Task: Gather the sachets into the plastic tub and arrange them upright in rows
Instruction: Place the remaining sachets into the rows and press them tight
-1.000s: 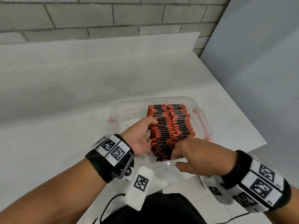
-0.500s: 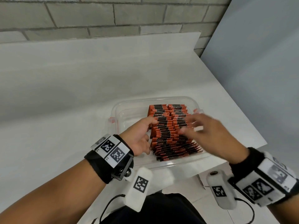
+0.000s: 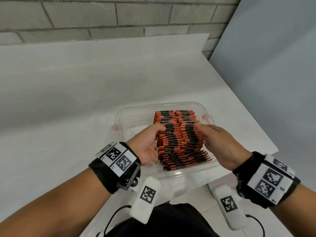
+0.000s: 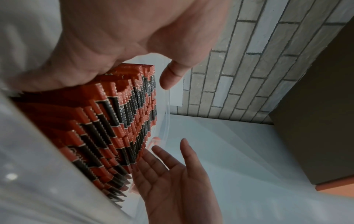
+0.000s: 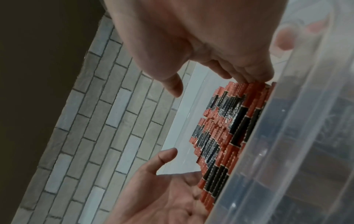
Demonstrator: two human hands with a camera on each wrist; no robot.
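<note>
A clear plastic tub (image 3: 164, 104) sits near the table's front edge. Inside it, orange-and-black sachets (image 3: 177, 134) stand in two rows against the right half; the nearest ones lean toward me. My left hand (image 3: 150, 142) presses against the left side of the block, thumb on top. My right hand (image 3: 210, 135) lies with straight fingers against the block's right side. In the left wrist view my left hand (image 4: 114, 37) lies on the sachets (image 4: 118, 121), with the right hand (image 4: 176, 181) opposite. In the right wrist view the right hand's fingertips (image 5: 249, 77) touch the sachets (image 5: 226, 136).
The tub's left part (image 3: 135, 124) holds no sachets. Red latches (image 3: 207, 118) stick out at both ends. The white table (image 3: 68, 100) runs to a brick wall (image 3: 119, 16) behind. A grey panel (image 3: 273, 65) stands beyond the table's right edge.
My right hand left the near end of the sachets, passed over the top and came to the block's right side. The left hand stayed put.
</note>
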